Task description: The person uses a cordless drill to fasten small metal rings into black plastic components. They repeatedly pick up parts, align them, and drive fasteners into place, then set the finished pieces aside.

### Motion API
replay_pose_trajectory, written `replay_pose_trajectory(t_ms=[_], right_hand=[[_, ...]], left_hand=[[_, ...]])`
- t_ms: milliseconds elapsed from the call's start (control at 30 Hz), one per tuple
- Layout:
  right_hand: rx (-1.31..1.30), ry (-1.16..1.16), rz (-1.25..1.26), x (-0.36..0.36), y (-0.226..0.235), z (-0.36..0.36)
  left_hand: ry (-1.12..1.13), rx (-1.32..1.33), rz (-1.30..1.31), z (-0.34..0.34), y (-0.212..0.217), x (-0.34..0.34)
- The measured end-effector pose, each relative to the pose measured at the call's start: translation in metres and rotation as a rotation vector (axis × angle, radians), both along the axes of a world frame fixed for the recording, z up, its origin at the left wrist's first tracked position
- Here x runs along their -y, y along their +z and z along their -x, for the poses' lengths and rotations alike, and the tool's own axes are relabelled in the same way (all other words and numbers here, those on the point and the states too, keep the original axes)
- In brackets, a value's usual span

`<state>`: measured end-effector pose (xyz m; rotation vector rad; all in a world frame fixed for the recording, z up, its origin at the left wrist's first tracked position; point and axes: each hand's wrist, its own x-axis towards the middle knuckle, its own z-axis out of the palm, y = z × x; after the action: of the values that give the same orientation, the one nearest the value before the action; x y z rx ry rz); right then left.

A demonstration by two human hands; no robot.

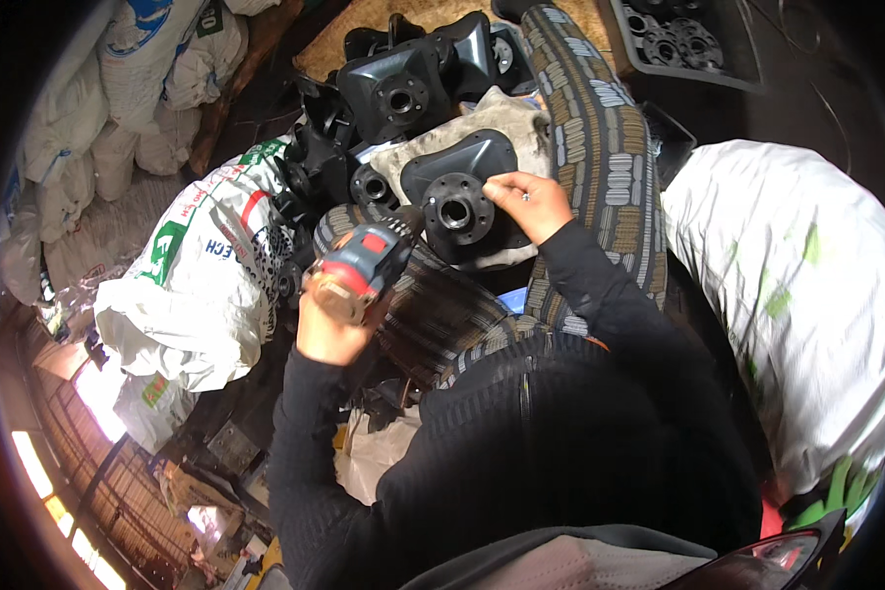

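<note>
A black metal plate (459,192) with a round hub and a ring of small holes lies on a pale cloth (521,123) across the person's lap. The plate sits near the middle of the view, a little above it. Its far edge reaches the top of the cloth, and its near edge hangs just past the cloth's lower edge.

The right hand (531,205) rests on the plate's right edge. Its fingers are bent and pinch the rim beside the hub. The left hand (329,329) is wrapped tight around the handle of a red and grey power drill (364,264). The drill's dark nose touches the plate's left side, close to the hub.

The patterned trouser leg (600,147) runs along the right edge of the cloth, so there is little room on that side. More black plates (413,84) are piled just past the cloth's far edge, touching one another. Smaller black parts (310,167) crowd the left side, right next to the drill. A printed white sack (202,285) bulges under the left hand. A big white bag (796,285) fills the right side, well apart from the plate. A grey tray of black rings (678,39) sits at the top right corner. The only open gap is the small bit of lap between the two hands.
</note>
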<state>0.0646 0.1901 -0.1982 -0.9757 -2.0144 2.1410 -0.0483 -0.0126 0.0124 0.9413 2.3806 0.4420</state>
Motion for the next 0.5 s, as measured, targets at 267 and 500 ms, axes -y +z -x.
replay_pose_trajectory(t_ms=[267, 500], right_hand=[[-0.319, 0.001, 1.606, -0.016, 0.040, -0.037], [-0.314, 0.162, 1.599, -0.007, 0.059, -0.051]], left_hand=[[-0.266, -0.129, -0.129, -0.062, 0.023, 0.000], [-0.225, -0.091, -0.207, -0.077, 0.019, 0.012]])
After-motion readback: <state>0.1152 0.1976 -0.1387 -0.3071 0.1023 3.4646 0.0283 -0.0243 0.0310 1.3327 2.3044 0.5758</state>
